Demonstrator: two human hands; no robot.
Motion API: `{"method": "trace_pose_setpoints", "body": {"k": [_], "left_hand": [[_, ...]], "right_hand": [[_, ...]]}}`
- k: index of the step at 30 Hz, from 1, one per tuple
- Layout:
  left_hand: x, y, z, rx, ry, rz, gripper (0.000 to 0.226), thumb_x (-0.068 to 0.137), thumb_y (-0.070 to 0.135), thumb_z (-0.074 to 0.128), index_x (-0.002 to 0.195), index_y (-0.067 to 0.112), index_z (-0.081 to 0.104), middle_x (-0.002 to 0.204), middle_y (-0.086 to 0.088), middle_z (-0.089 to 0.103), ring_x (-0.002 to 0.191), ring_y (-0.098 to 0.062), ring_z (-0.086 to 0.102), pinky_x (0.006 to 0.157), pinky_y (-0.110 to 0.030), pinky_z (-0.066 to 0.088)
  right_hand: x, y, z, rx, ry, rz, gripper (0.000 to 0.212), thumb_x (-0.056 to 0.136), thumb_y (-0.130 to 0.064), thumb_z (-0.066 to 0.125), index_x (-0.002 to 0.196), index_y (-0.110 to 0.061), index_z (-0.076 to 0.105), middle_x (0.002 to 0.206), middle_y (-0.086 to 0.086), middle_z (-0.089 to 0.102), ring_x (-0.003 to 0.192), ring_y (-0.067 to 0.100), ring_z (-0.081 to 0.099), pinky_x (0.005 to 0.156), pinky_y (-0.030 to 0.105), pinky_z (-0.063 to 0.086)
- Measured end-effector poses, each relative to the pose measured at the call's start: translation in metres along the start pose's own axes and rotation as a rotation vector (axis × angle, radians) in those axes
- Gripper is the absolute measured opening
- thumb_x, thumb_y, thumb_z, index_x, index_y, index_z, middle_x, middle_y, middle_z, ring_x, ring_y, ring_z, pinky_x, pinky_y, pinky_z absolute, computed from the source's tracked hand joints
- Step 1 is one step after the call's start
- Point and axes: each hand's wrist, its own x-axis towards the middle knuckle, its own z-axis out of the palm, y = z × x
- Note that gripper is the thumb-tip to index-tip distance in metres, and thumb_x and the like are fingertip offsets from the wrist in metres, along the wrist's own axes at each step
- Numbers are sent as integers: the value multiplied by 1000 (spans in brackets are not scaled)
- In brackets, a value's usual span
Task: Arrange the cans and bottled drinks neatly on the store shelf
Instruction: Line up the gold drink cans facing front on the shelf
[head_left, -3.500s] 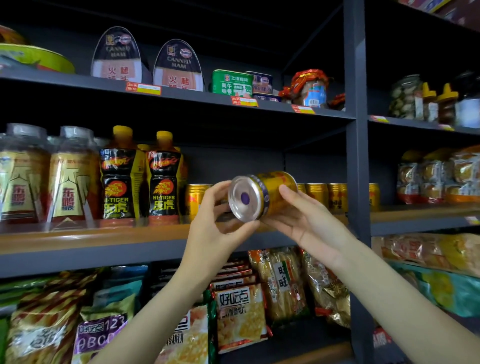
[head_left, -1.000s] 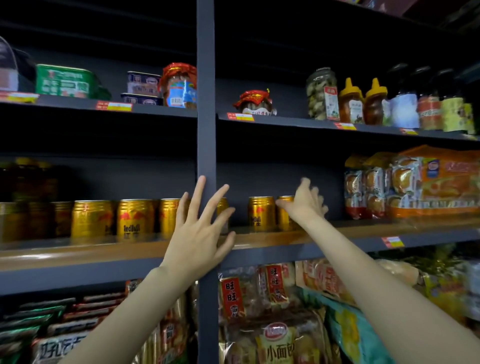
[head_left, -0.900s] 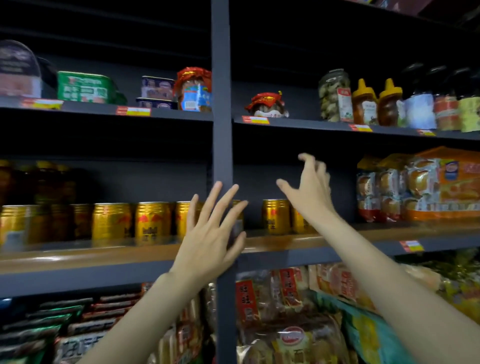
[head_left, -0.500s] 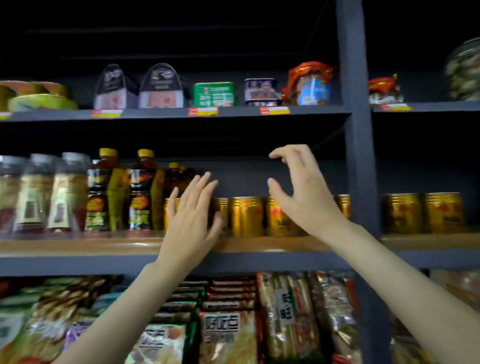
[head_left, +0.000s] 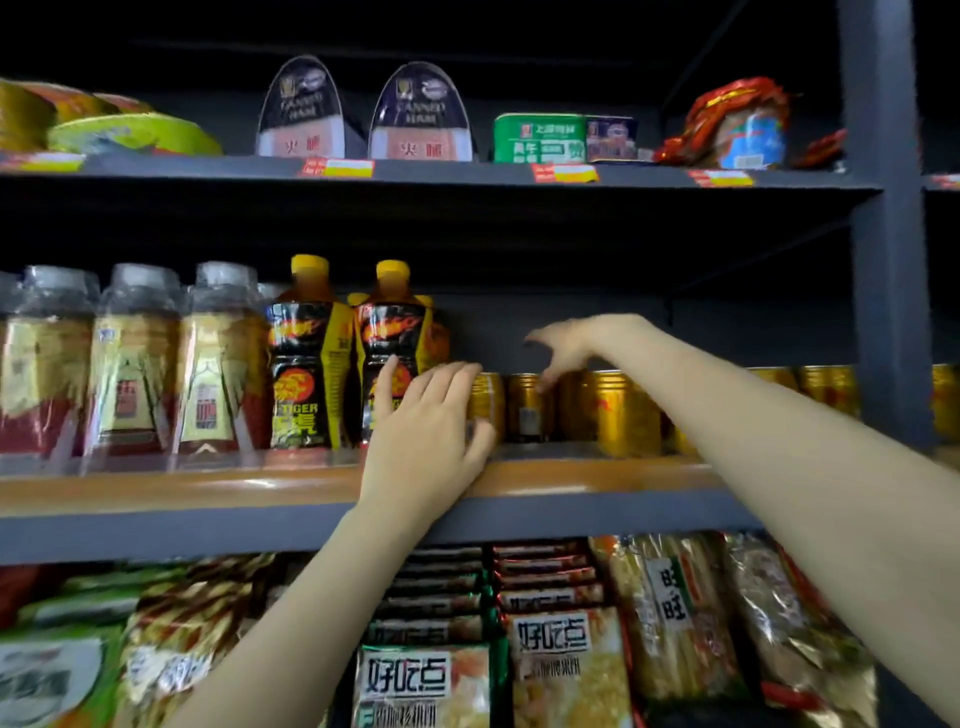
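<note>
Head view: a person reaches with both arms into the middle shelf (head_left: 260, 483) of a store rack, where drinks stand in a row across the centre of the frame. The left hand (head_left: 431, 431), at centre, lies with straight fingers (head_left: 447, 376) against the leftmost gold can (head_left: 488, 405), its thumb low beside that can's foot; it holds nothing. The right hand (head_left: 566, 345), just right of centre and higher, hovers above the gold cans (head_left: 618, 410) with fingers spread and slightly bent, gripping nothing; motion blur hides whether a fingertip touches a can top.

The cans stand upright from centre to the right edge of the frame, passing behind the rack's upright post (head_left: 883, 260). They look roughly lined up, though the ones nearest the hands sit at uneven depths and one shows its back label rather than its front. Left of the hands, two yellow-capped tiger bottles (head_left: 306, 364) stand upright with labels forward, touching or nearly touching the first can. Farther left, clear-capped bottles (head_left: 135, 364) fill the shelf to the frame's edge.

By this showing the work seems well along: nothing lies toppled, and no drink is in hand. What appears left is squaring the front cans into an even line and turning labels outward. The shelf above and the snack packets (head_left: 561, 670) below are not part of the job.
</note>
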Motion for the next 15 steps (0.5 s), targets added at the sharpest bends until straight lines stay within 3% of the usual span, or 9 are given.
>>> {"method": "trace_pose_setpoints", "body": {"k": [3,6,12,15], "left_hand": [[1,1,0,-1,-18,-3,46,82,34,40,117,13,62,114,0,66,105,-18,62,109,-42,9],[1,1,-1,-4,-23,0,47,82,34,38,116,12,63,113,-1,66,106,-18,62,110,-42,8],[3,1,1,-8,-25,-12,47,81,33,37,115,12,63,111,-1,67,104,-19,62,109,-43,9],[3,1,0,-20,-31,-22,47,82,34,38,115,12,63,112,-2,67,105,-19,62,109,-43,7]], "right_hand": [[27,-8,4,-36,-122,92,94,79,-51,70,152,-32,14,159,3,17,141,30,28,109,47,36],[38,-12,13,-52,-201,91,88,81,-54,66,151,-37,16,157,1,22,137,30,34,102,43,41],[30,-14,11,1,-81,-21,76,76,-33,78,139,-34,36,147,0,35,127,26,40,90,38,44],[5,-7,-5,91,-13,-119,72,73,-31,80,133,-36,41,145,-1,35,128,23,37,95,39,40]]}}
